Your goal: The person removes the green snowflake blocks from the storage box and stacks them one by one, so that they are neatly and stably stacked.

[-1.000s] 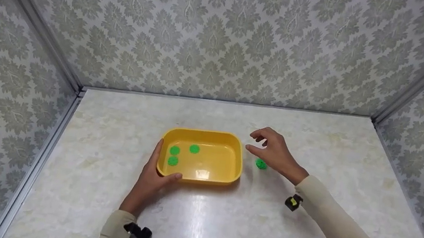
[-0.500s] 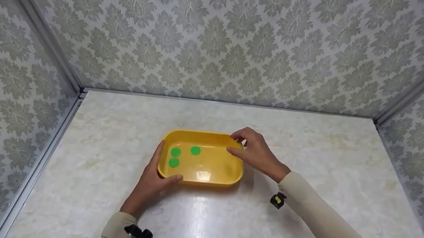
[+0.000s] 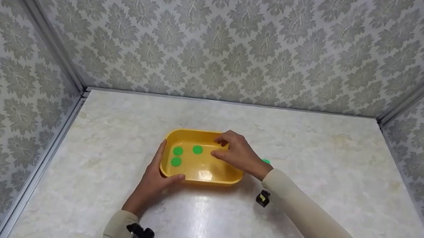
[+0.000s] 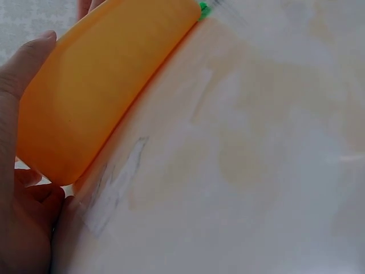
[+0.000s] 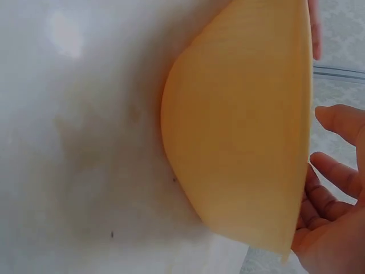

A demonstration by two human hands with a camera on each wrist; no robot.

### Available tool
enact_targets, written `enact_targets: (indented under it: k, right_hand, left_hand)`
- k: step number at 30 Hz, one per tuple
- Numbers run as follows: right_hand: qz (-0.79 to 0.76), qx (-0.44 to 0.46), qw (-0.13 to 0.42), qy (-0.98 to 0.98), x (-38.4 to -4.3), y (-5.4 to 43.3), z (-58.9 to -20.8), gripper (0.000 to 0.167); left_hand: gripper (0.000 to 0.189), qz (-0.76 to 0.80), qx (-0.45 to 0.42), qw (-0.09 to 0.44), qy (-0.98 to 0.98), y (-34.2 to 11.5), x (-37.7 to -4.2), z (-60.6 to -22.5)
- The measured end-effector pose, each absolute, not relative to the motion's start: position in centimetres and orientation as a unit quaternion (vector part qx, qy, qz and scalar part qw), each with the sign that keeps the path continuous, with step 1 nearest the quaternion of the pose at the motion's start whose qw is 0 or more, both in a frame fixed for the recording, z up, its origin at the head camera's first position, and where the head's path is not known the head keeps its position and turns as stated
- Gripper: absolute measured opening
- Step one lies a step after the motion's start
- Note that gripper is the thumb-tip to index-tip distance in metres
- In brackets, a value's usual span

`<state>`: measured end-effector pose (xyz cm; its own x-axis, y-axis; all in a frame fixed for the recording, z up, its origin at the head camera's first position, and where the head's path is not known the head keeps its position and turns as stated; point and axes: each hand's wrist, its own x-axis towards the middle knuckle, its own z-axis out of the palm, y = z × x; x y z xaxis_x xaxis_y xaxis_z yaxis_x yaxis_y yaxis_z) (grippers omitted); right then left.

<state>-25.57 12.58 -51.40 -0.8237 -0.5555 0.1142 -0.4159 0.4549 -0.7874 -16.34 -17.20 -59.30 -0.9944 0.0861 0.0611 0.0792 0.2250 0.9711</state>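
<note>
My left hand (image 3: 153, 183) grips the left end of a yellow plastic tub (image 3: 203, 182), thumb over the near rim and fingers along the outer wall. In the left wrist view the tub's wall (image 4: 108, 74) lies between the thumb (image 4: 28, 63) and the curled fingers. Inside the tub, to the left, lie three round green notched discs (image 3: 177, 151). Above the tub's right half is my right hand (image 3: 238, 154), its thumb and index finger bent and apart. In the right wrist view nothing shows between the thumb (image 5: 339, 123) and index finger.
More green (image 3: 266, 161) shows on the table just past my right wrist, mostly hidden by it. The pale marbled table (image 3: 315, 150) meets patterned walls (image 3: 239, 40) at the back and sides. Each wrist carries a small black camera (image 3: 144, 234).
My right hand has moved left from beside the tub, across its right rim, to above its inside. The left hand keeps its grip, and the three discs inside have stayed put.
</note>
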Motion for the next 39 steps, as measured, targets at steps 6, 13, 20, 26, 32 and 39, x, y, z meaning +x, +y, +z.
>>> enact_targets:
  k: [6, 13, 20, 26, 32, 39]
  right_hand:
    - [-0.428, -0.291, 0.091, 0.851, -25.6, 11.5, -51.8, 0.043]
    - [-0.405, -0.294, 0.092, 0.861, -25.8, 10.3, -52.1, 0.044]
    - [-0.393, -0.288, 0.109, 0.867, -26.1, 9.3, -52.5, 0.046]
    - [-0.387, -0.287, 0.109, 0.870, -26.1, 8.7, -52.9, 0.045]
    - [-0.385, -0.269, 0.120, 0.875, -26.2, 8.2, -53.6, 0.044]
    - [-0.406, -0.249, 0.128, 0.870, -26.3, 7.5, -54.5, 0.032]
  left_hand:
    - [0.122, 0.618, 0.045, 0.007, 0.785, -17.2, -16.3, -59.3]
    - [0.122, 0.615, 0.047, 0.004, 0.787, -17.3, -16.4, -59.5]
    - [0.122, 0.621, 0.051, 0.004, 0.782, -17.3, -16.3, -59.5]
    - [0.122, 0.621, 0.051, 0.004, 0.782, -17.3, -16.2, -59.5]
    - [0.122, 0.618, 0.055, 0.003, 0.784, -17.4, -16.3, -59.5]
    - [0.122, 0.615, 0.054, 0.002, 0.787, -17.3, -16.2, -59.5]
